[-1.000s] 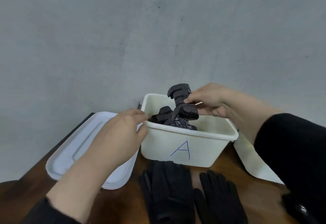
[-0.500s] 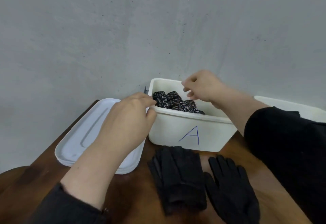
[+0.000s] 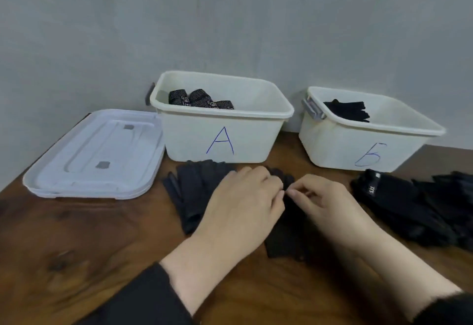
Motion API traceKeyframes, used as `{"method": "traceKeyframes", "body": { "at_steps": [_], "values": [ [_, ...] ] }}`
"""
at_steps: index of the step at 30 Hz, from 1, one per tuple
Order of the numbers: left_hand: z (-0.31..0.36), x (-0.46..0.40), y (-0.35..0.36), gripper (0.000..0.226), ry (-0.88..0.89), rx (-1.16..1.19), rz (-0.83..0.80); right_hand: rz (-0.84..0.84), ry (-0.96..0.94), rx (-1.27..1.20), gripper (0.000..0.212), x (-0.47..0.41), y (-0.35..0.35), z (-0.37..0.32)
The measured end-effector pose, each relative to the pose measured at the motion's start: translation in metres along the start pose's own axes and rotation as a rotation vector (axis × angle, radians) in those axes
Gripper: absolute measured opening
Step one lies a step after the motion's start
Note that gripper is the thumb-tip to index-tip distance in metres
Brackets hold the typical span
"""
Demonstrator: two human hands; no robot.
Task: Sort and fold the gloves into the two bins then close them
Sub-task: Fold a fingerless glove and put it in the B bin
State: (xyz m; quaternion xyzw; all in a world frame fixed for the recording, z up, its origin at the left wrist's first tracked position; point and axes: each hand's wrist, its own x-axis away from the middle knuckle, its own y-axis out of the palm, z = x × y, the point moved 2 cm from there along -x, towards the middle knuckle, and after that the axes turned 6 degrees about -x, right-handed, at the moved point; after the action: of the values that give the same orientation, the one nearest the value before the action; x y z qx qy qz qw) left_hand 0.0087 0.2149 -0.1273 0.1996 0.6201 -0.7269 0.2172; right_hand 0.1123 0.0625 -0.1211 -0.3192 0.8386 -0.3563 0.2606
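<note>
Bin A [image 3: 256, 142] stands open with folded dotted gloves [image 3: 199, 100] inside. To its right, bin B [image 3: 330, 145] holds plain black gloves [image 3: 348, 110]. In front of bin A lie two plain black gloves on the table: one [image 3: 189, 196] to the left, the other [image 3: 289, 237] between my hands. My left hand [image 3: 245, 201] and my right hand [image 3: 325, 201] meet over the second glove, fingers curled and pinching its fabric near the fingertips.
Two stacked white lids [image 3: 97, 155] lie left of bin A. A pile of black gloves [image 3: 414, 209] sits on the table in front of bin B. The wooden table [image 3: 76, 247] runs to a grey wall behind the bins.
My right hand left bin A after dropping the dotted gloves there. My left hand let go of the bin's rim. Both hands came down onto the black glove in front.
</note>
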Motion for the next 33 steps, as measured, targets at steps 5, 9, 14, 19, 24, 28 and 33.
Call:
{"method": "traceKeyframes", "body": {
  "at_steps": [5,9,14,19,24,28,33],
  "values": [
    [0.031,0.031,0.031,0.029,0.116,-0.039,-0.174,-0.098,-0.078,0.032,0.017,0.042,0.011,0.033],
    [0.033,0.036,0.037,0.022,0.084,-0.103,-0.187,-0.103,-0.139,0.097,0.019,0.048,0.016,0.041],
    [0.032,0.037,0.044,0.016,0.035,-0.111,-0.211,-0.065,-0.148,0.123,0.009,0.048,0.016,0.043],
    [0.038,0.03,0.041,0.015,0.0,-0.137,-0.193,-0.02,-0.127,0.068,0.014,0.05,0.008,0.045],
    [0.059,0.008,0.044,0.019,-0.059,-0.099,-0.126,0.272,-0.022,0.004,0.01,0.052,-0.027,0.062],
    [0.09,-0.01,0.055,0.025,-0.058,0.008,-0.121,0.44,0.047,0.087,0.01,0.053,-0.051,0.09],
    [0.1,-0.016,0.066,0.032,-0.039,0.073,-0.18,0.351,0.309,0.353,0.05,0.047,-0.066,0.129]
  ]
}}
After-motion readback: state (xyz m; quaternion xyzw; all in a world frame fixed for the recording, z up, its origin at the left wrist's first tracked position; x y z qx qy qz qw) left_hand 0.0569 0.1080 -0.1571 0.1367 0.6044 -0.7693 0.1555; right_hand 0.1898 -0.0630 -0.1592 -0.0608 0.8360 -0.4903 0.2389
